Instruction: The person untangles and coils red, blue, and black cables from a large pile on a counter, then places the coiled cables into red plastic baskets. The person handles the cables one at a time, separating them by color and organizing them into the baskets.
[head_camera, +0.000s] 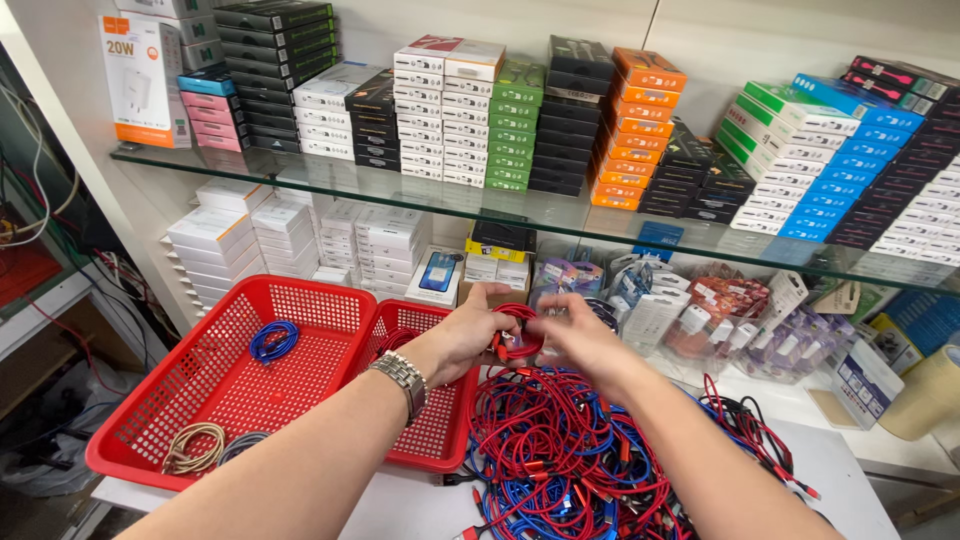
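My left hand (468, 332) and my right hand (578, 335) meet above the counter and both grip a coiled red cable (516, 345). A metal watch sits on my left wrist. Under my hands lies a tangled heap of red and blue cables (560, 450). The small red basket (432, 440) sits just left of the heap, partly hidden by my left arm. The large red basket (330, 305) beside it holds a coiled blue cable (272, 340), a beige coil (195, 447) and a grey coil (240, 443).
A glass shelf (560, 210) above carries stacks of small coloured boxes. Below it stand white box stacks (215, 240) and bagged accessories (700, 310). A tape roll (925, 392) sits at the right edge. Loose wiring hangs at far left.
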